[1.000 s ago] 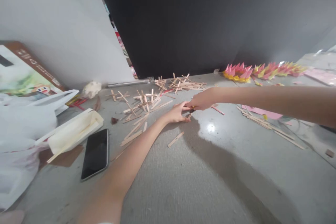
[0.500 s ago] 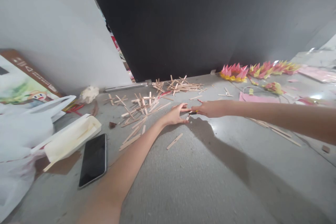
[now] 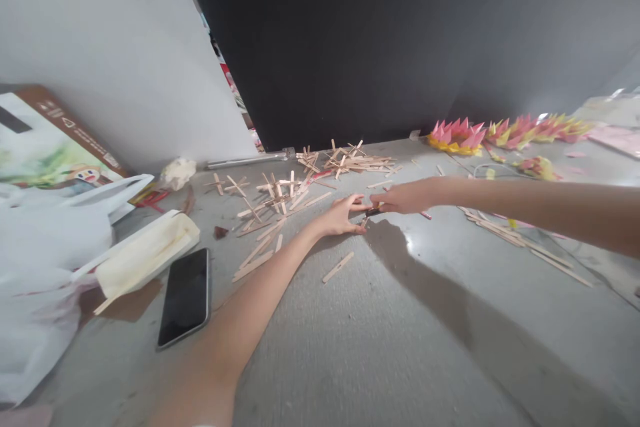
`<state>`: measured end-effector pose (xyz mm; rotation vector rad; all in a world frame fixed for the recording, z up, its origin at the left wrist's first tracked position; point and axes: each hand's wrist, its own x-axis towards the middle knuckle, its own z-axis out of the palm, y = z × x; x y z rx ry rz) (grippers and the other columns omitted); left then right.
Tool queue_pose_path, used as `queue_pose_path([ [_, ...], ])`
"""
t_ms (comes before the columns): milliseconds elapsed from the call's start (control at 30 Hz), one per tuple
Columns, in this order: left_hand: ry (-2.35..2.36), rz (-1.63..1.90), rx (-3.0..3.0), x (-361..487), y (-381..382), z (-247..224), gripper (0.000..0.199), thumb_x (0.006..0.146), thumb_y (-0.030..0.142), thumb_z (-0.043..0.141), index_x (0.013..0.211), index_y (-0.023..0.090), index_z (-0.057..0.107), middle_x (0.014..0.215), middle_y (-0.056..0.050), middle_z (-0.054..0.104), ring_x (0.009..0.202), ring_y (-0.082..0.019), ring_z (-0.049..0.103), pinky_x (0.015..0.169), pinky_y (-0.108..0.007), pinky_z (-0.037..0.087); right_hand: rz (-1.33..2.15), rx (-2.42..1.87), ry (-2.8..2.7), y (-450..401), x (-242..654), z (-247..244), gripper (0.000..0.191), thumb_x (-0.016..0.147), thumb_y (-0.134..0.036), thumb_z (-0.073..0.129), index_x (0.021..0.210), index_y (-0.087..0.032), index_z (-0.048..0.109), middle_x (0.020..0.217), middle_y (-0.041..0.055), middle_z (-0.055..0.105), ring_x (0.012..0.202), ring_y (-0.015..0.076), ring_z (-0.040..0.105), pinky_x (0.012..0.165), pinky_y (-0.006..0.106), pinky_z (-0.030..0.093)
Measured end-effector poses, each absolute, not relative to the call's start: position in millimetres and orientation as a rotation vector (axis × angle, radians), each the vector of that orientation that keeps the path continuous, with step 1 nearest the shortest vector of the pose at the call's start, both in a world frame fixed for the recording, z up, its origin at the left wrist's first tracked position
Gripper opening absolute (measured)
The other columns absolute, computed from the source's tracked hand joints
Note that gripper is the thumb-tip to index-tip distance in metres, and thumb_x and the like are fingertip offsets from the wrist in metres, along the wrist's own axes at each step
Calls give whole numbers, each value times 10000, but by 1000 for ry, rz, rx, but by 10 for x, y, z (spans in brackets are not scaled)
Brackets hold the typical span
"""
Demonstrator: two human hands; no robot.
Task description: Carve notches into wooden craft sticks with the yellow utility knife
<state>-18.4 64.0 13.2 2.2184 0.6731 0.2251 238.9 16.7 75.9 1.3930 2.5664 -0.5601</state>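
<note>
On the grey floor, my left hand point(image 3: 343, 216) is closed round a short wooden stick point(image 3: 365, 221), with thumb and fingers at its two ends. My right hand point(image 3: 403, 197) grips a dark cutter point(image 3: 373, 211), whose tip is at that stick. A single wooden stick with a small mark point(image 3: 339, 267) lies just below my left hand. Several loose sticks point(image 3: 270, 247) and crossed sticks point(image 3: 277, 193) spread to the left of my hands. Behind them is a heap of sticks point(image 3: 357, 163).
A phone point(image 3: 185, 297), a cream tray point(image 3: 147, 253) and a white plastic bag point(image 3: 45, 267) lie at the left. Pink and yellow paper crowns point(image 3: 457, 136) stand at the back right. Long sticks point(image 3: 520, 240) lie under my right forearm. A black panel point(image 3: 390, 40) rises behind.
The view has shifted slightly, so the floor items appear a little displaced. My right hand has tilted a little with the cutter, which stays at the stick. My left hand keeps its pose.
</note>
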Motion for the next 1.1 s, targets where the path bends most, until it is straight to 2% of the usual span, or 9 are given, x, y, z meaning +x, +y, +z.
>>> queue_pose_path([
  [67,687,225,2212,-183,645,125,1064,754,548,881,1644,270,369,1618,-144,543,1610,-382,297,1266,-554,230,-535,1342,2647,17,2476,642,294,1094,-297,419,1298,-197,605,890,57,692,669,183,652,808,389,554],
  [133,699,225,2208,-185,650,116,1053,749,544,884,1632,271,380,1611,-143,552,1611,-381,293,1268,-554,222,-479,1260,2767,-96,2502,543,293,1078,-208,389,1272,-170,606,1077,111,710,841,201,700,1044,475,487],
  [200,706,222,2211,-190,653,107,1022,753,544,878,1616,265,405,1623,-143,537,1611,-382,286,1271,-545,215,-432,1261,2773,-142,2476,518,293,1058,-170,409,1270,-171,611,1080,106,713,852,202,702,1106,495,440],
  [433,723,238,2220,-205,638,55,1113,776,559,846,1680,274,262,1683,-140,456,1617,-396,238,1266,-573,211,-442,1351,2569,-96,2344,781,378,1115,-317,365,1436,-223,538,979,119,755,820,254,718,742,356,508],
  [667,657,329,2224,-200,615,51,972,778,483,868,1607,278,404,1614,-149,548,1574,-399,350,1271,-588,209,-350,1382,2695,-196,2398,689,393,1130,-319,363,1453,-271,582,1038,119,781,895,276,758,770,363,512],
  [833,637,558,2043,-166,512,43,936,753,336,873,1572,245,430,1545,-177,583,1410,-344,557,1173,-496,424,-366,1526,2708,-252,2464,621,382,1139,-374,361,1420,-265,595,944,78,767,720,225,734,727,326,505],
  [933,742,654,1878,-90,404,-5,745,862,270,736,1546,252,442,1354,-145,693,1083,-250,723,977,-406,549,-396,1674,2746,-270,2488,502,410,1147,-408,319,1415,-256,590,991,95,778,882,278,779,754,351,540],
  [1000,814,768,1787,-29,348,-51,684,884,248,705,1519,242,452,1278,-127,720,921,-203,735,918,-374,561,-374,1669,2857,-280,2488,374,401,1142,-361,331,1441,-262,579,1120,108,784,1196,320,731,865,393,567],
  [1100,768,911,1644,25,315,-107,707,869,266,756,1497,248,432,1543,-192,555,949,-198,748,921,-362,569,-249,1749,2981,-308,2481,158,387,1128,-347,374,1442,-276,589,1238,101,771,1401,344,610,955,469,583],
])
